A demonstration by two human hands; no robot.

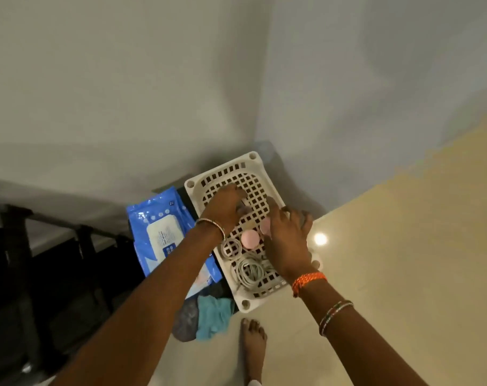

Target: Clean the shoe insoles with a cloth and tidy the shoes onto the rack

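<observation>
A white lattice rack top (252, 160) stands in the corner of the room. My left hand (225, 207) lies over its middle with the fingers bent down onto the grid, and something small and dark shows at the fingertips. My right hand (288, 240) reaches across the rack's right side with its fingers spread and fairly straight. A teal cloth (213, 316) is crumpled on the floor at the rack's near corner, on top of a grey bundle (185, 320). No shoes or insoles are plainly visible.
A blue wet-wipes pack (156, 232) lies left of the rack. Two pink round items (250, 238) and coiled white cables (249, 270) sit on the grid. A dark frame (17, 224) fills the left. My bare foot (253, 344) is on the cream floor.
</observation>
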